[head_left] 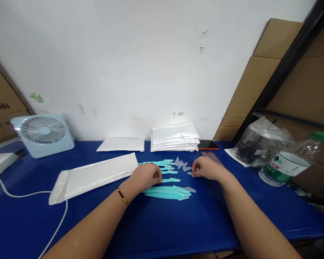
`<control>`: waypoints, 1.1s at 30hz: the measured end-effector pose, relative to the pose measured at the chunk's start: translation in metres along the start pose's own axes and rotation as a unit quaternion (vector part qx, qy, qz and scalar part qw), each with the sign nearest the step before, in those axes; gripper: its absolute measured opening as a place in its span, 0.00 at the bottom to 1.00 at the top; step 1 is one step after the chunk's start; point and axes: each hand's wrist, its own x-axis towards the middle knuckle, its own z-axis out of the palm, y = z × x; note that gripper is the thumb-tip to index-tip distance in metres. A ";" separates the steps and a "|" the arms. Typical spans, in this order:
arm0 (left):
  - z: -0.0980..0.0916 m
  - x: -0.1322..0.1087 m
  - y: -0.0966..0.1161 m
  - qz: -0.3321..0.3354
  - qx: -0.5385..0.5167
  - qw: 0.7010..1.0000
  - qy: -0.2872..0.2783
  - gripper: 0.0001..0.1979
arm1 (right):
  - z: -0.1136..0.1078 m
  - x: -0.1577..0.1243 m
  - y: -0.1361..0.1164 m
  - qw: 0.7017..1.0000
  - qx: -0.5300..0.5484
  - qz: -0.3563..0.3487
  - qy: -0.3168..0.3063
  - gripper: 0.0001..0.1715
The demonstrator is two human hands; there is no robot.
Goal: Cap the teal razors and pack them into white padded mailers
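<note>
My left hand (pixel 148 175) is closed in a pinch at one end of a turquoise eyebrow razor (pixel 171 180), whose blade end points right. To its right, my right hand (pixel 206 168) pinches a small translucent blade cap (pixel 190 173) near the table surface. Between the hands lie several loose translucent caps (pixel 181 164). Behind my left fingers, several more turquoise razors (pixel 167 162) lie side by side, partly hidden by the hand. A bunch of turquoise razors (pixel 166 192) lies nearer to me, with a translucent cap (pixel 190 189) at its right end.
A white padded mailer (pixel 97 176) lies left of my left hand. Along the wall are another mailer (pixel 121 144), a stack of mailers (pixel 175 136) and two phones (pixel 208 145). A fan (pixel 44 133) stands left; a bottle (pixel 288 163) and a bagged dark object (pixel 259 142) stand right.
</note>
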 end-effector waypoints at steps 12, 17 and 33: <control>-0.009 -0.003 -0.001 -0.027 -0.241 0.970 0.024 0.12 | -0.002 -0.011 -0.028 0.958 0.136 -0.162 0.191 0.10; -0.015 -0.004 -0.001 -0.049 -0.301 0.952 0.023 0.16 | -0.003 -0.014 -0.030 0.926 0.128 -0.215 0.283 0.10; -0.014 -0.003 -0.004 -0.031 -0.295 0.955 0.021 0.17 | 0.014 -0.009 -0.041 0.912 0.139 -0.292 0.254 0.09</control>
